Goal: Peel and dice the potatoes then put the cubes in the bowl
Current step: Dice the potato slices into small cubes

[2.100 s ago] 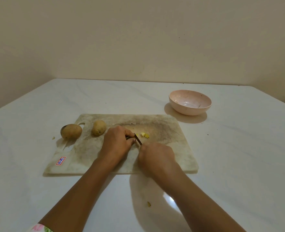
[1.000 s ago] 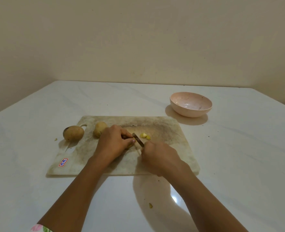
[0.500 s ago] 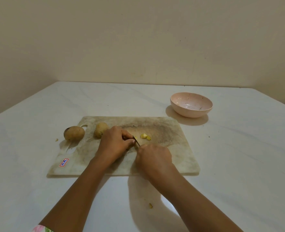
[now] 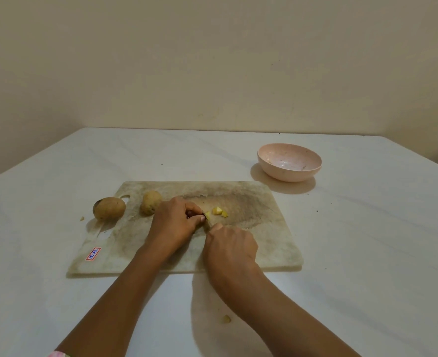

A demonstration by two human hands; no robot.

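White and faintly veined, the bench (image 4: 367, 253) carries a worn, stained cutting board (image 4: 277, 243) lying flat near its middle. Both bare hands work over the middle of the board. The left hand (image 4: 172, 225) is curled with its fingertips pinched down on a small yellow potato piece (image 4: 207, 215), most of which is hidden under the fingers. The right hand (image 4: 229, 244) is closed in a fist around the handle of a knife (image 4: 207, 220); only a short dark stretch of the blade shows between the two hands, set against the held piece. Just right of the blade, two cut yellow cubes (image 4: 220, 212) lie on the board, close together.

Two unpeeled potatoes sit at the far left: a smaller potato (image 4: 149, 206) on the board, just beside the left hand, and a larger potato (image 4: 109, 207) at the board's left edge by its handle slot. A red and blue sticker (image 4: 93, 253) is on the board's near left corner. A pale pink bowl (image 4: 264, 161) stands on the bench beyond the board's far right corner, apart from it, with no cubes visible inside. One small scrap (image 4: 226, 318) lies on the bench near the right forearm, another tiny bit (image 4: 82, 218) left of the larger potato.
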